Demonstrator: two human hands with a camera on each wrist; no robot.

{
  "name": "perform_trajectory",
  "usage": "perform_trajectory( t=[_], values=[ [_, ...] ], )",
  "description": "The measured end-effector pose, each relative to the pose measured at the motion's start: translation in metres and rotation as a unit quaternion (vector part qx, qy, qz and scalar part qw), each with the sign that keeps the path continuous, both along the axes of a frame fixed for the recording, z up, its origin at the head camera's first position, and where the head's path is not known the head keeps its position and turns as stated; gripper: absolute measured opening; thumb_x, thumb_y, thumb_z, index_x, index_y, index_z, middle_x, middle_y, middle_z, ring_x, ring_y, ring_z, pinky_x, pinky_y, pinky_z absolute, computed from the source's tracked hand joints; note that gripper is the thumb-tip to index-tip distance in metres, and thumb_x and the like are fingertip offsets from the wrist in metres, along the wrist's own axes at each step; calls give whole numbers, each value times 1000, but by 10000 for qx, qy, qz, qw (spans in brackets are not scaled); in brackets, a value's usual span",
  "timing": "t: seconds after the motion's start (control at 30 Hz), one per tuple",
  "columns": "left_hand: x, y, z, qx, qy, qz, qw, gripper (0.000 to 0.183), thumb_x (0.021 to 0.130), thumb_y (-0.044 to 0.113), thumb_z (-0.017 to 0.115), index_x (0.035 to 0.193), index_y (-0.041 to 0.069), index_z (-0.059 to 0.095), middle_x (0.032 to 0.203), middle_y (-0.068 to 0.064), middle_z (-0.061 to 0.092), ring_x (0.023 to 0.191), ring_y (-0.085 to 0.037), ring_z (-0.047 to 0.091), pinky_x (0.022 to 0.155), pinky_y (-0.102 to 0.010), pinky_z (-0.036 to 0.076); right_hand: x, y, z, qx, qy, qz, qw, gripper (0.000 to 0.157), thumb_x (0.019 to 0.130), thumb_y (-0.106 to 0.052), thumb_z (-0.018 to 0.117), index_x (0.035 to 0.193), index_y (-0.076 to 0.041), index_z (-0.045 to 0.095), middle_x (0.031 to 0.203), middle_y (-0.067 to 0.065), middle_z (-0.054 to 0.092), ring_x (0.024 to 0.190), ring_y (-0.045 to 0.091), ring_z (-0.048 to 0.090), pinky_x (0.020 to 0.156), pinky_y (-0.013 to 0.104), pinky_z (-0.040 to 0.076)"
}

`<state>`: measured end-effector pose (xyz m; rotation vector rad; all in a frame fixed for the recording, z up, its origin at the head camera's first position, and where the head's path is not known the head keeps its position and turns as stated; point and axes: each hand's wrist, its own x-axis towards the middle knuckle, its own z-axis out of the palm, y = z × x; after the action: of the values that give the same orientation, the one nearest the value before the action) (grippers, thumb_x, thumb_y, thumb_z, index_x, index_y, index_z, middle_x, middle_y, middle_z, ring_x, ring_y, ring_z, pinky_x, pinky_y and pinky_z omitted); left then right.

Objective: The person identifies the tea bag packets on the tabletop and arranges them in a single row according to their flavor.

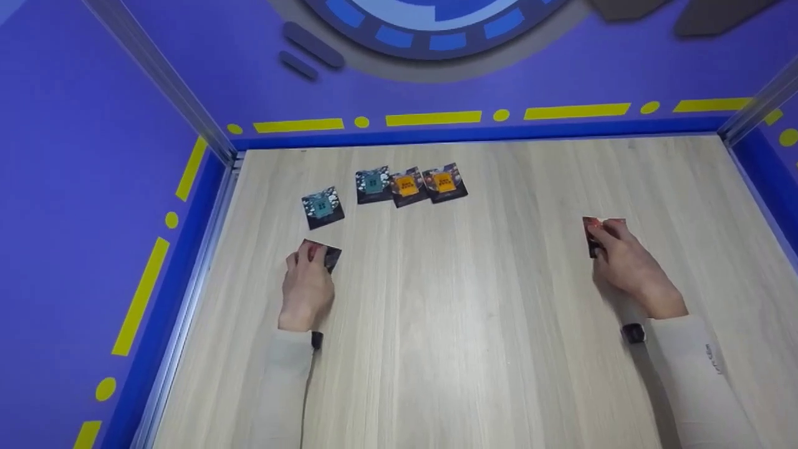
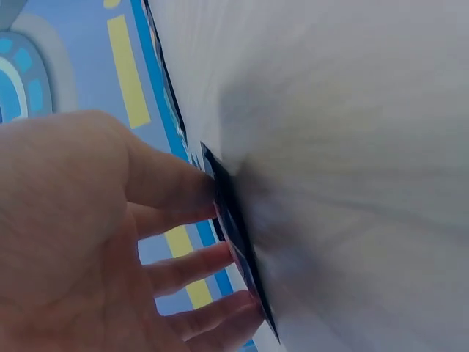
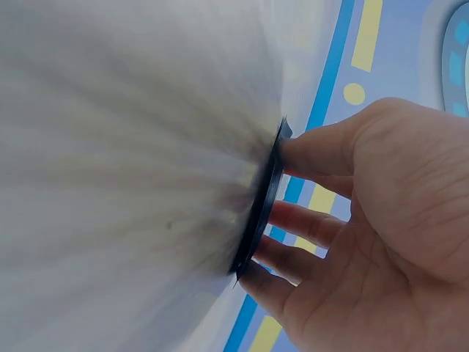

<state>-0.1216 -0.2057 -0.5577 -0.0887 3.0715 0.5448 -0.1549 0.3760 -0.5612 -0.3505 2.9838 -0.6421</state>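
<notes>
At the left of the table, my left hand [image 1: 307, 284] grips a small flat dark packet [image 1: 332, 257] with some red on it, its fingers covering most of the face. In the left wrist view, thumb and fingertips hold that packet by its face and edges, close over the tabletop. Far to the right, my right hand [image 1: 633, 268] holds a red and black packet [image 1: 589, 240]. The right wrist view has this packet edge-on, thumb at one end and curled fingers along the other.
A teal-printed packet [image 1: 323, 206] lies just beyond my left hand. Further back, another teal packet [image 1: 373, 184] and two orange ones, a middle packet [image 1: 408, 186] and a right packet [image 1: 444, 182], form a row. Blue walls [image 1: 561, 81] border the wooden table [image 1: 449, 312].
</notes>
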Motion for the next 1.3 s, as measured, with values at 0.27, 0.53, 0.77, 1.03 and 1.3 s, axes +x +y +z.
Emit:
perform_trajectory(
  t=[0.27, 0.53, 0.77, 1.03, 1.3],
  values=[
    [-6, 16, 2, -82, -11, -654, 9978, 45, 106, 8, 55, 150, 2, 56, 160, -26, 42, 141, -54, 44, 103, -62, 53, 0, 2, 1, 5, -27, -6, 10000, 53, 102, 0, 50, 154, 10, 47, 150, 39, 41, 135, 64, 45, 108, 73, 42],
    [-10, 40, 3, -113, 73, -1115, 9937, 44, 106, 12, 57, 149, 3, 58, 156, -26, 46, 139, -53, 47, 104, -64, 53, 2, 1, 0, 60, 148, 114, 9998, 50, 103, 2, 50, 151, 11, 49, 145, 38, 45, 131, 62, 50, 105, 71, 45],
    [-14, 70, 4, -186, -72, -1615, 9867, 45, 106, 12, 56, 151, 5, 57, 159, -23, 44, 143, -50, 45, 111, -61, 49, 0, 2, 1, 53, 101, 98, 9999, 51, 101, 2, 51, 151, 11, 49, 146, 39, 45, 132, 62, 49, 105, 71, 46],
    [-29, 116, 4, -565, -2, -2448, 9679, 44, 108, 14, 55, 152, 8, 55, 158, -19, 45, 141, -45, 49, 113, -54, 51, -2, 4, 5, 57, -284, -27, 9996, 54, 103, -2, 48, 156, 8, 45, 152, 38, 38, 137, 63, 45, 103, 73, 45],
    [-46, 160, 4, -981, -98, -2937, 9508, 44, 110, 20, 50, 154, 15, 55, 162, -15, 45, 143, -40, 49, 116, -48, 49, -2, 5, 5, 0, -450, -59, 9990, 55, 104, -4, 45, 158, 8, 43, 153, 37, 37, 138, 62, 44, 106, 73, 43]
  ],
)
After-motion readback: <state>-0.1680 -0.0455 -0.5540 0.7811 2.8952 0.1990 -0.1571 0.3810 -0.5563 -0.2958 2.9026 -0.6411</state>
